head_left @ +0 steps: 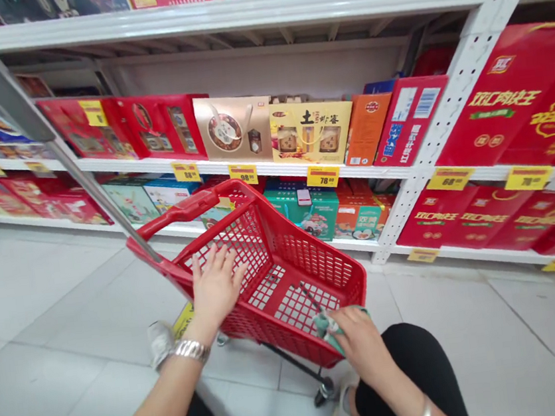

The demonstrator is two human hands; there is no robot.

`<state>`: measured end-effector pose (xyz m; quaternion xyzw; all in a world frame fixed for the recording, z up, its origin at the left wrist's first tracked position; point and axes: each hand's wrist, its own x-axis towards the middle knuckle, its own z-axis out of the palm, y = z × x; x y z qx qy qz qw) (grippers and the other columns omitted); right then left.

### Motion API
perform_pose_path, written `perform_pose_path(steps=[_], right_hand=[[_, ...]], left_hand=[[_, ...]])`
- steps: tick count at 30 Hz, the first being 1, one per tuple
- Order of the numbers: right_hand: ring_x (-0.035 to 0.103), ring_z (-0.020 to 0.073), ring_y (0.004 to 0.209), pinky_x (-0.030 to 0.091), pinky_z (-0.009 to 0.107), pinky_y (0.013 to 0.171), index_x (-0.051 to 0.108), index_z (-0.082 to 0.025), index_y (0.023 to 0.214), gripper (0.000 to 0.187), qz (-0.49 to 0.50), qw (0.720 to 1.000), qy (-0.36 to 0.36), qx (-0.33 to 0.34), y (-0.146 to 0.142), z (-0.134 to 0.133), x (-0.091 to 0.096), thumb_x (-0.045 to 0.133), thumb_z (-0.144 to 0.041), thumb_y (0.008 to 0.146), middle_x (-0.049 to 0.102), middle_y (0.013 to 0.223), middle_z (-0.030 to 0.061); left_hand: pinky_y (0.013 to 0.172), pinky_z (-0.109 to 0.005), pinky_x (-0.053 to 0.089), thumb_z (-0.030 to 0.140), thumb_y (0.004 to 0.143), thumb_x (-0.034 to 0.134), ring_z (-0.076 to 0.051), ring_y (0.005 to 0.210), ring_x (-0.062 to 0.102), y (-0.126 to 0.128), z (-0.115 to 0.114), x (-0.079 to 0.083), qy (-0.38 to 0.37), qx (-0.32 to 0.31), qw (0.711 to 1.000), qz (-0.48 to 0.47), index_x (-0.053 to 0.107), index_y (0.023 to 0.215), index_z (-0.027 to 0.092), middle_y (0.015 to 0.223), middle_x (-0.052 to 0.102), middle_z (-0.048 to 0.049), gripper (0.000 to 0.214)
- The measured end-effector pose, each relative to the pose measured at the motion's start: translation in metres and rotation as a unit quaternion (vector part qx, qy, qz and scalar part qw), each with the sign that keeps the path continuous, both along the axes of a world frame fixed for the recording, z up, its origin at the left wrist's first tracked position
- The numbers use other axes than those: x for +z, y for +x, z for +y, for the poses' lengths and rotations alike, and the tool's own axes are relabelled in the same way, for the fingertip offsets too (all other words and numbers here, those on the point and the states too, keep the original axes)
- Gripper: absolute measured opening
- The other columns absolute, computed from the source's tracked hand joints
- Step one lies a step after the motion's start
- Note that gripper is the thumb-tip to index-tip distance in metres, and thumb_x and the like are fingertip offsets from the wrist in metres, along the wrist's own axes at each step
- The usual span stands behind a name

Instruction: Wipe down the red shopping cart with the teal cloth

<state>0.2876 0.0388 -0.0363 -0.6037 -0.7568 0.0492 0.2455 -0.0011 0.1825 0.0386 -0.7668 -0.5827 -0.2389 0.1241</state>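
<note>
My right grip (360, 342): closed around a bunched teal cloth (325, 326); I hold it against the near corner of the basket's rim, just above my knee in black trousers (416, 366).
My left grip (215, 285): open and flat with the fingers spread. The palm rests on the basket's near side wall and holds nothing. A silver watch (192, 350) sits on that wrist.
Basket (311, 239): a red plastic shopping basket with mesh walls and a mesh bottom. It is tilted so that its mouth faces me, and nothing shows inside it.
Where it is: on the floor right in front of me, between my two grips and the shelving.
Its fittings: a red carry handle (178, 214) lies across the far left edge. A grey metal pull bar (89, 183) rises from that side up and to the left, cutting across my view of the shelves. A small black wheel (323, 390) touches the floor under the near corner.
My feet: a light shoe (160, 341) shows beside the left wrist and another (344, 414) below the wheel.
Floor (44, 315): large pale grey tiles, glossy.
Shelving (399, 217): white metal racks close behind the basket. Yellow price tags (323, 176) are clipped along the edges.
Middle shelf: red gift boxes, a tan one and a yellow box (311, 130) stand upright side by side.
Lower shelf: green cartons (308, 211) sit directly behind the basket's far rim.
Right bay: large red cartons (510, 101) with gold lettering.
</note>
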Motion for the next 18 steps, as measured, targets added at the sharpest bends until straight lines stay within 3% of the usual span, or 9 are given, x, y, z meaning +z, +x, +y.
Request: perform_pose_path(steps=[2, 5, 8, 13, 18], right_hand=[[0.062, 0.0247, 0.093, 0.045, 0.041, 0.090, 0.069, -0.023, 0.099, 0.014, -0.009, 1.000, 0.002, -0.022, 0.010, 0.007, 0.001, 0.058, -0.017, 0.093, 0.070, 0.094, 0.0051], [0.063, 0.0252, 0.098, 0.036, 0.049, 0.104, 0.068, -0.025, 0.102, 0.016, 0.004, 0.999, 0.021, -0.037, 0.019, 0.014, 0.003, 0.053, -0.023, 0.098, 0.072, 0.097, 0.0047], [0.065, 0.0232, 0.092, 0.040, 0.043, 0.099, 0.067, -0.023, 0.102, 0.019, 0.016, 0.999, 0.011, -0.037, 0.011, 0.019, 0.006, 0.049, -0.026, 0.100, 0.072, 0.096, 0.0053], [0.066, 0.0217, 0.089, 0.043, 0.031, 0.078, 0.067, -0.023, 0.098, 0.016, -0.032, 0.995, -0.058, -0.069, -0.033, 0.035, 0.033, 0.051, -0.027, 0.099, 0.071, 0.096, 0.0060], [0.066, 0.0228, 0.095, 0.044, 0.033, 0.081, 0.065, -0.022, 0.103, 0.014, -0.072, 0.993, -0.091, -0.004, -0.106, 0.059, 0.062, 0.053, -0.029, 0.100, 0.069, 0.102, 0.0069]], left_hand=[[0.121, -0.064, 0.015, 0.044, 0.098, 0.038, -0.034, 0.145, 0.041, -0.017, 0.019, 0.009, -0.013, 0.022, 0.999, 0.045, 0.069, 0.126, 0.017, 0.145, 0.058, -0.0175, 0.049], [0.121, -0.066, 0.012, 0.046, 0.099, 0.032, -0.035, 0.144, 0.041, -0.027, 0.027, 0.012, -0.061, 0.039, 0.991, 0.114, 0.070, 0.124, 0.018, 0.145, 0.058, -0.0166, 0.053], [0.120, -0.065, 0.012, 0.047, 0.101, 0.024, -0.034, 0.140, 0.047, -0.024, 0.023, 0.010, -0.106, 0.051, 0.981, 0.154, 0.071, 0.122, 0.019, 0.138, 0.064, -0.0151, 0.058], [0.118, -0.066, 0.016, 0.049, 0.102, 0.022, -0.035, 0.138, 0.049, -0.016, 0.016, 0.013, -0.128, 0.086, 0.976, 0.151, 0.070, 0.125, 0.019, 0.138, 0.064, -0.0163, 0.061], [0.117, -0.064, 0.017, 0.049, 0.102, 0.023, -0.035, 0.134, 0.052, -0.012, 0.015, 0.014, -0.119, 0.101, 0.975, 0.156, 0.072, 0.119, 0.018, 0.132, 0.068, -0.0160, 0.061]])
